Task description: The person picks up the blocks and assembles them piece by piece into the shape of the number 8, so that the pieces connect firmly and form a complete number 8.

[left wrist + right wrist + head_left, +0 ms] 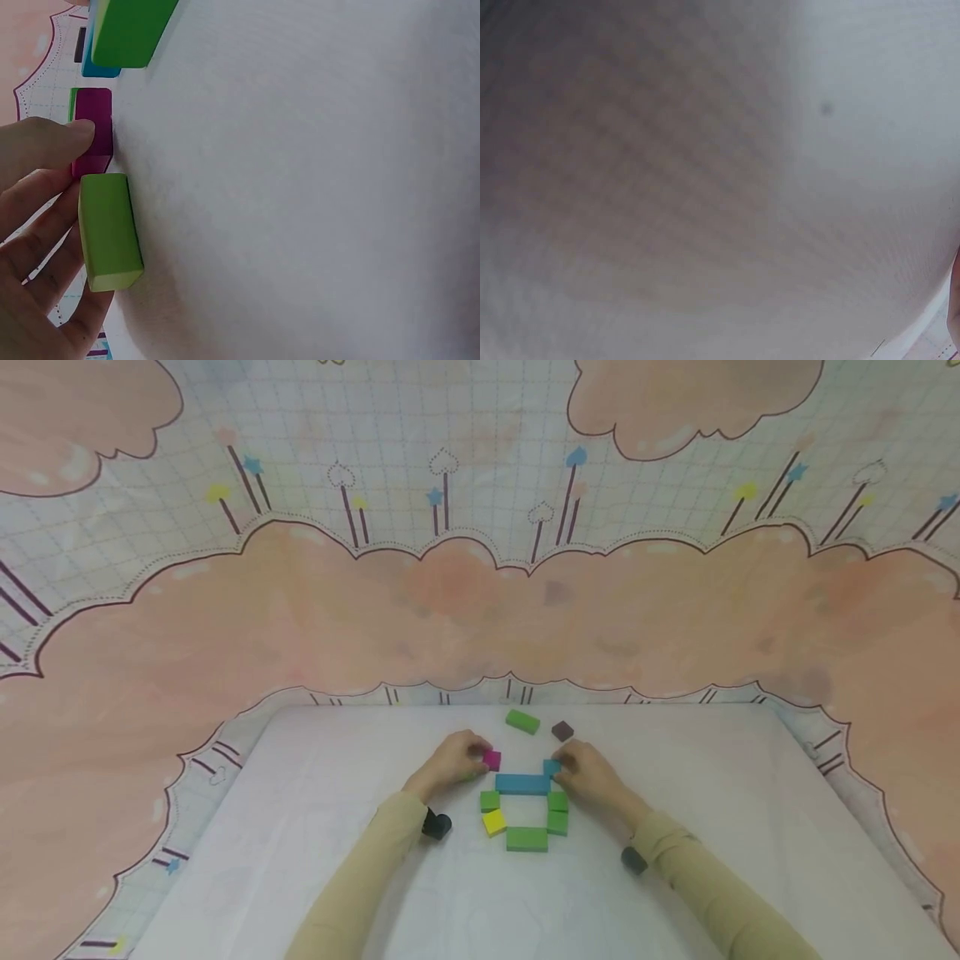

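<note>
My left hand (455, 760) pinches a magenta block (492, 761), its thumb lying across the face in the left wrist view. Just beside that block, a light green block (111, 232) overlaps the other fingers. The right hand (592, 770) holds a small blue block (551, 767) between thumb and fingers, at the right end of a long blue block (522, 785). Below the long block, small green blocks (490, 802), a tilted yellow block (494, 822) and a wider green block (527, 839) form a rough ring. Only a sliver of the right hand shows in the right wrist view.
Past the hands, towards the table's far edge, lie another green block (522, 721) and a dark brown block (562, 731). The white table (337, 743) ends at a cloth (480, 610) printed with clouds.
</note>
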Tool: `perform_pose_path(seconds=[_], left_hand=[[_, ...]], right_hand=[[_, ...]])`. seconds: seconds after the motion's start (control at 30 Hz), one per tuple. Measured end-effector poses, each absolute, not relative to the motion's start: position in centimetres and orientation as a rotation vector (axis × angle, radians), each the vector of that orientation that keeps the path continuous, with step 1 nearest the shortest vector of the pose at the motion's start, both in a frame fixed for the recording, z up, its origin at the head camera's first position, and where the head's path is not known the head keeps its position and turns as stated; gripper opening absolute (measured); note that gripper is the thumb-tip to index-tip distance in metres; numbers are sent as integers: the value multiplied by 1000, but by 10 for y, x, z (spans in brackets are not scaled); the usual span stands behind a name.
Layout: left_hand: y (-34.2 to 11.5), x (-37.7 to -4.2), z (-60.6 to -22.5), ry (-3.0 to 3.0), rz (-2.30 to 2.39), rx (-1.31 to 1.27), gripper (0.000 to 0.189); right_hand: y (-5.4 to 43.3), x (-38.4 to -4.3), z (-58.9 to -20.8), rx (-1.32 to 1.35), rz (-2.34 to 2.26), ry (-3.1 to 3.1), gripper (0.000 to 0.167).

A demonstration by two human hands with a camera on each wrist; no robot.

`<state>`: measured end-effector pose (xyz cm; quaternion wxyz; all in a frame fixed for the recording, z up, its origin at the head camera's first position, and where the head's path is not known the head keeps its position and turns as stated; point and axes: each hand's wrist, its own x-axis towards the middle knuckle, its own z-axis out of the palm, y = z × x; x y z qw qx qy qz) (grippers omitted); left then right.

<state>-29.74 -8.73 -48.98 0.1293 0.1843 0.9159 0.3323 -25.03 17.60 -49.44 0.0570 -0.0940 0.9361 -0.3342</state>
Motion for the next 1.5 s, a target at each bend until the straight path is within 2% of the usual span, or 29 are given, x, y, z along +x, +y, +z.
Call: perform_pose_path(seconds=[1.5], left_hand=[[-90,-286,-489,2659,974,543,30]], right_hand=[[176,-251,-497,-270,-1011,2835,32]])
